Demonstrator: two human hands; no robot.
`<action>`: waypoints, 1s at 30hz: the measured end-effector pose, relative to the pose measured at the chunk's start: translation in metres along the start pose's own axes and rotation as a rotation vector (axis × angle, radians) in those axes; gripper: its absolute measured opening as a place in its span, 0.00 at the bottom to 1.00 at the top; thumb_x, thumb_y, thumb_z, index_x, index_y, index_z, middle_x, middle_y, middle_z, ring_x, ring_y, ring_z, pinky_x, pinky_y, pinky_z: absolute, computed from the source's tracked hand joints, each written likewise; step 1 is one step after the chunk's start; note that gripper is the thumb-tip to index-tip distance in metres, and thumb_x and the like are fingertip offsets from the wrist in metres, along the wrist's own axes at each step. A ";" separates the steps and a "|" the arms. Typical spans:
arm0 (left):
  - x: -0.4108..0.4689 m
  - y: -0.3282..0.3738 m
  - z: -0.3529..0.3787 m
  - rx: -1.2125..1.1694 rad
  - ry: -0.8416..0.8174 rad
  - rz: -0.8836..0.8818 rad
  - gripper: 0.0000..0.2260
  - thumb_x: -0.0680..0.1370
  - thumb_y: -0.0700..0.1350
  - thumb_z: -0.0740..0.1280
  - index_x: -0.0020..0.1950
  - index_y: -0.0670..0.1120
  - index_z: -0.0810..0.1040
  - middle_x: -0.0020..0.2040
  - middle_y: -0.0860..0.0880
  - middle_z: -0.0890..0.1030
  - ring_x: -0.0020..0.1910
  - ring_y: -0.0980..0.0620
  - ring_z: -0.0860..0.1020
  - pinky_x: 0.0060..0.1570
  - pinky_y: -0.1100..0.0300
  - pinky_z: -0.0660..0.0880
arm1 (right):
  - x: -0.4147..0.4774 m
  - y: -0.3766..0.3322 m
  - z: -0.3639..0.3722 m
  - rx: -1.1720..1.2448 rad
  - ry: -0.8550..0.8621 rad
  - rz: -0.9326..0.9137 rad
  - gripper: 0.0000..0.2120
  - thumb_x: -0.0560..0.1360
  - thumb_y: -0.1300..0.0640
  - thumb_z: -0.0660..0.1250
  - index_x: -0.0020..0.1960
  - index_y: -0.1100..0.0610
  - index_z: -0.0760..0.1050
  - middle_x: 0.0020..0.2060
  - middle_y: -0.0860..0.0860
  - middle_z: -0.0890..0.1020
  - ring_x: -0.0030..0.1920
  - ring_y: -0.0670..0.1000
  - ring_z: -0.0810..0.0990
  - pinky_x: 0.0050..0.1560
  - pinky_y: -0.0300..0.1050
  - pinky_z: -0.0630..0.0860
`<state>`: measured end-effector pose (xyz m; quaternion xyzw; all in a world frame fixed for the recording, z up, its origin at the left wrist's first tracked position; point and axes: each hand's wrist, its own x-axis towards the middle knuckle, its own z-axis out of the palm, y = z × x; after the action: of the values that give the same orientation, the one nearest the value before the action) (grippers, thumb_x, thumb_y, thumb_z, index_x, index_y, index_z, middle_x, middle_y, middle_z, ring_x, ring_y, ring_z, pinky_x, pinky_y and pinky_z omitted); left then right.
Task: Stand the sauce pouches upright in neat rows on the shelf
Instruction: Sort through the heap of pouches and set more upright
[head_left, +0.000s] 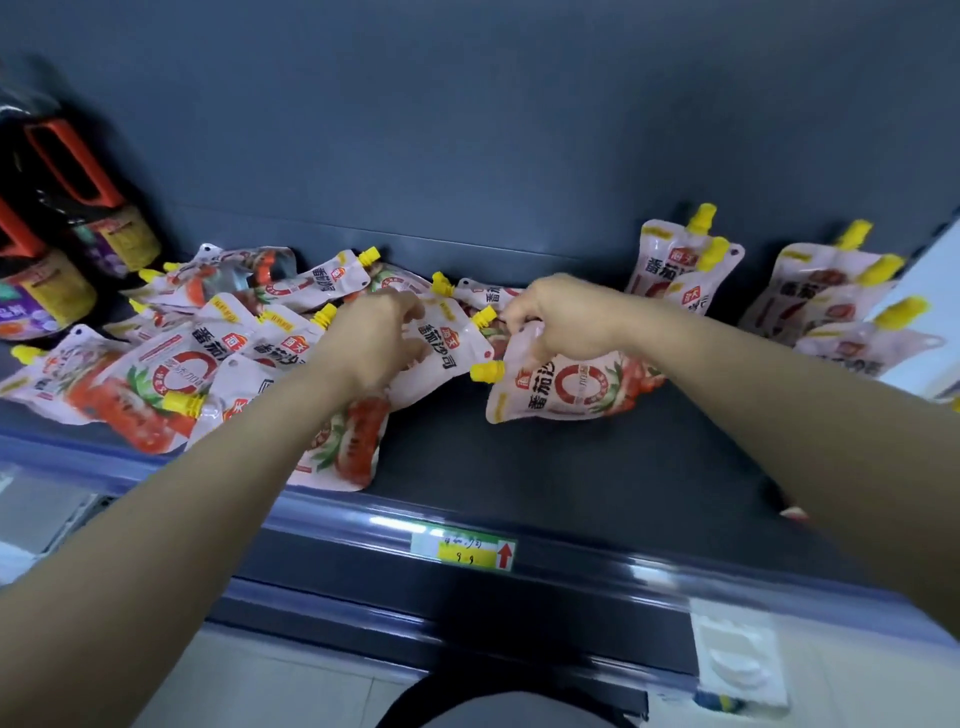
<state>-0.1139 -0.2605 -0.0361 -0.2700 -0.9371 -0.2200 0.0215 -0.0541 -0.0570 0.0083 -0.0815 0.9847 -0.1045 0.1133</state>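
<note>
Several tomato sauce pouches with yellow spouts lie in a loose heap (171, 358) on the left half of the dark shelf (545, 467). My left hand (382, 338) grips one pouch (447, 348) at the heap's right edge. My right hand (558, 317) pinches the top edge of another pouch (566, 387), which is tilted with its spout pointing left. A few pouches stand upright at the back right (675, 270), and more stand in a row at the far right (831, 306).
Dark sauce bottles with red handles (57, 218) stand at the far left of the shelf. A price tag (465, 553) sits on the shelf's front rail. The shelf floor between the heap and the upright pouches is bare.
</note>
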 end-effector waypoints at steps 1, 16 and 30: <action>0.008 -0.002 0.002 0.015 -0.026 -0.010 0.19 0.72 0.45 0.70 0.61 0.41 0.75 0.59 0.41 0.78 0.54 0.41 0.76 0.52 0.52 0.74 | -0.004 0.001 -0.006 0.051 0.049 0.021 0.15 0.67 0.61 0.76 0.34 0.52 0.69 0.30 0.43 0.68 0.35 0.48 0.67 0.33 0.40 0.63; 0.057 -0.004 0.018 -0.173 -0.371 -0.164 0.28 0.67 0.50 0.76 0.61 0.43 0.69 0.50 0.46 0.74 0.38 0.47 0.77 0.31 0.58 0.74 | -0.038 0.011 -0.021 0.177 0.338 0.341 0.04 0.71 0.68 0.67 0.39 0.63 0.76 0.34 0.52 0.75 0.41 0.52 0.74 0.40 0.43 0.70; 0.039 0.044 -0.007 -0.440 -0.088 -0.007 0.17 0.67 0.41 0.74 0.29 0.44 0.66 0.26 0.49 0.66 0.26 0.51 0.63 0.28 0.59 0.61 | -0.090 0.060 -0.029 -0.067 0.291 0.568 0.12 0.73 0.64 0.66 0.56 0.61 0.80 0.52 0.58 0.82 0.53 0.59 0.80 0.55 0.53 0.78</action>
<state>-0.1249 -0.2105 -0.0060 -0.2740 -0.8676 -0.4073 -0.0795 0.0172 0.0232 0.0414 0.2089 0.9768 -0.0466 -0.0068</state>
